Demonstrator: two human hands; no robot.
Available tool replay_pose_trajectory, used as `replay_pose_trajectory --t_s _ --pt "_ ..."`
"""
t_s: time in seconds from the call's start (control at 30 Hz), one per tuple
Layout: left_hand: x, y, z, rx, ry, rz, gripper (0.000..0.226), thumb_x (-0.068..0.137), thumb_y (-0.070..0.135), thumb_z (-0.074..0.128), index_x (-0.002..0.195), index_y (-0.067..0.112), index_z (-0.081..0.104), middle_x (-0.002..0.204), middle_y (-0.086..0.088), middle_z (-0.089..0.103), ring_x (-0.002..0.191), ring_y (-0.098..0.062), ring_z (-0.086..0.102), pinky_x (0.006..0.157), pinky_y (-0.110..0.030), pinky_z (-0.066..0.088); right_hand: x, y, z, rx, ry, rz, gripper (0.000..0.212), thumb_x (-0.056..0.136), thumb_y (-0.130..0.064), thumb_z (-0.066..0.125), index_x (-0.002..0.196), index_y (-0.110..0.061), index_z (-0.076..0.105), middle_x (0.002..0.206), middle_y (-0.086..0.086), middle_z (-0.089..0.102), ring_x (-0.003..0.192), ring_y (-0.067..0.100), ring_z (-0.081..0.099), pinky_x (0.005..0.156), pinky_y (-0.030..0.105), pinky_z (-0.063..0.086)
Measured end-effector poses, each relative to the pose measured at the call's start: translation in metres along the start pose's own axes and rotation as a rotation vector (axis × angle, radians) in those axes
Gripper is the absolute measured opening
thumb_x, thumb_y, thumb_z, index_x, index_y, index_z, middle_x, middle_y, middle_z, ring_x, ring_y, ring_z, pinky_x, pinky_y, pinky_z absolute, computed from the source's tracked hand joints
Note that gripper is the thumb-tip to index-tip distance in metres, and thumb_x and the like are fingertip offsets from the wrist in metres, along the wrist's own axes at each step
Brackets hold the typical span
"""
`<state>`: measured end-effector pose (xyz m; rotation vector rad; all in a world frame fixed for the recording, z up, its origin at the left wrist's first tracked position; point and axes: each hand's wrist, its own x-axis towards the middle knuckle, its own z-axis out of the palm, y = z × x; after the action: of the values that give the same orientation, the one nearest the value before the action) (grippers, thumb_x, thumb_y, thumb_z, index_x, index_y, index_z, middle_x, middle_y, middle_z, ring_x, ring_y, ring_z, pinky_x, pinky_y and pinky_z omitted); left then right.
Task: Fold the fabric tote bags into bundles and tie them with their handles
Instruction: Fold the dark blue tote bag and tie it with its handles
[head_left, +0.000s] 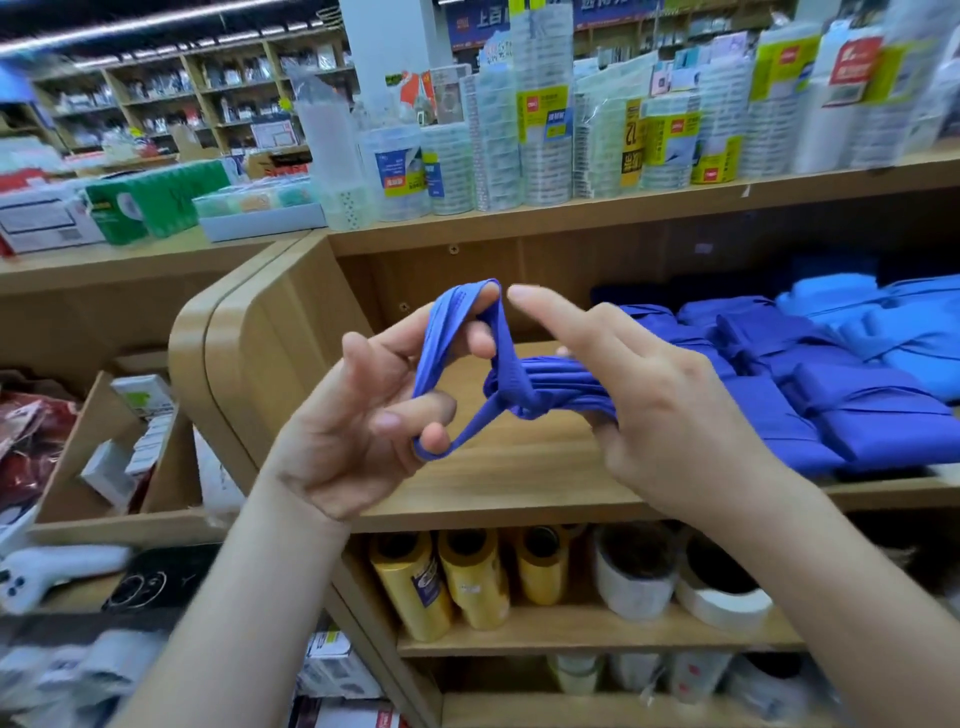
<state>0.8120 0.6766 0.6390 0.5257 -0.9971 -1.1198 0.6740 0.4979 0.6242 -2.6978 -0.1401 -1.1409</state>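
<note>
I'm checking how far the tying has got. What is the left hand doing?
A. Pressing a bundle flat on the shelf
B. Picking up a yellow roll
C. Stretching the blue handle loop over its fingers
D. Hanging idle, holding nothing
C: the left hand has the blue handle looped around its spread fingers, while the right hand grips the bundle.

Bright, even light from the ceiling tube (130, 26) above me; soft shadows, my view sharp mid-frame, edges smeared and bowed.
</note>
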Motion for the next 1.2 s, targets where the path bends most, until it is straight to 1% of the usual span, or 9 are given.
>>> replay_pose_trajectory --t_s 0.1,0.2,0.33,0.53,0.73,0.87,1.0,1.1,1.2 --pt "-0.003 -0.011 -0.011 -0.233 0.033 -0.039 0.054 0.097 0.018 0.057 0.142 -0.004 0.037 0.108 -0.017 0.051 0.056 -0.004 0.041 0.071 -0.029 0.060 -0.005 0.000 0.007 0.369 0.095 0.001 0.101 0.071 0.022 0.062 0.147 -0.038 0.032 0.101 -0.004 0.052 0.088 0.029 0.060 0.070 0.044 0.051" --pt "-0.002 -0.015 -0.006 -0.056 0.253 -0.102 0.031 0.093 0.023 0.065 0.114 0.001 0.065 0.084 -0.004 0.053 0.038 0.001 0.042 0.049 -0.015 0.053 -0.010 -0.004 0.010 0.483 0.080 -0.033 0.092 0.073 0.025 0.062 0.145 -0.030 0.044 0.101 0.003 0.054 0.090 0.023 0.056 0.076 0.031 0.049" --pt "0.007 -0.012 0.009 0.320 0.511 -0.206 0.032 0.088 0.020 0.057 0.115 0.011 0.072 0.077 0.001 0.057 0.032 0.000 0.031 0.041 -0.012 0.043 -0.012 0.000 0.015 0.445 0.028 -0.002 0.083 0.074 0.020 0.063 0.138 -0.030 0.052 0.099 0.000 0.048 0.088 0.013 0.052 0.077 0.016 0.044" --pt "0.008 -0.020 0.011 0.491 0.557 -0.409 0.036 0.099 0.005 0.043 0.111 0.018 0.074 0.071 0.001 0.052 0.041 -0.001 0.027 0.044 -0.016 0.043 -0.012 -0.002 0.016 0.168 -0.252 0.011 0.076 0.073 -0.002 0.046 0.139 -0.038 0.052 0.095 -0.008 0.038 0.079 0.012 0.047 0.064 0.028 0.049" --pt "0.008 -0.020 0.003 0.128 0.550 -0.299 0.037 0.084 -0.002 0.056 0.120 -0.001 0.064 0.082 -0.003 0.050 0.035 0.002 0.032 0.040 -0.013 0.044 -0.012 0.002 0.022 0.006 -0.181 -0.019 0.053 0.065 0.008 0.057 0.113 -0.012 0.066 0.091 0.004 0.050 0.070 0.018 0.046 0.058 0.025 0.035" --pt "0.009 -0.031 0.001 0.197 0.827 -0.187 0.023 0.070 0.002 0.065 0.091 0.000 0.075 0.069 -0.001 0.050 0.033 0.001 0.032 0.037 -0.009 0.037 -0.015 0.008 0.024 0.122 -0.053 0.076 0.051 0.063 0.004 0.045 0.107 -0.020 0.055 0.099 -0.002 0.048 0.076 0.021 0.051 0.058 0.028 0.042" --pt "0.010 -0.046 0.002 0.329 1.024 -0.150 0.023 0.063 0.014 0.070 0.085 0.008 0.069 0.057 0.000 0.056 0.036 -0.001 0.043 0.045 -0.019 0.052 -0.021 0.008 0.036 0.225 0.068 0.205 0.053 0.069 0.010 0.066 0.107 -0.023 0.050 0.104 -0.009 0.043 0.083 0.008 0.049 0.063 0.027 0.047" --pt "0.012 -0.056 0.013 0.375 1.041 -0.087 0.022 0.067 0.024 0.070 0.086 0.014 0.065 0.048 0.002 0.049 0.041 -0.004 0.050 0.047 -0.023 0.055 -0.020 0.002 0.045 0.236 0.118 0.312 0.051 0.074 -0.008 0.073 0.105 -0.032 0.041 0.098 -0.010 0.051 0.079 0.005 0.048 0.063 0.028 0.045" --pt "0.014 -0.064 0.023 0.416 1.013 0.008 0.018 0.073 0.024 0.070 0.088 0.019 0.060 0.047 0.001 0.046 0.043 -0.008 0.049 0.046 -0.024 0.053 -0.019 -0.006 0.048 0.299 0.144 0.353 0.037 0.078 -0.036 0.061 0.097 -0.040 0.030 0.080 -0.015 0.053 0.066 0.009 0.050 0.056 0.018 0.040"
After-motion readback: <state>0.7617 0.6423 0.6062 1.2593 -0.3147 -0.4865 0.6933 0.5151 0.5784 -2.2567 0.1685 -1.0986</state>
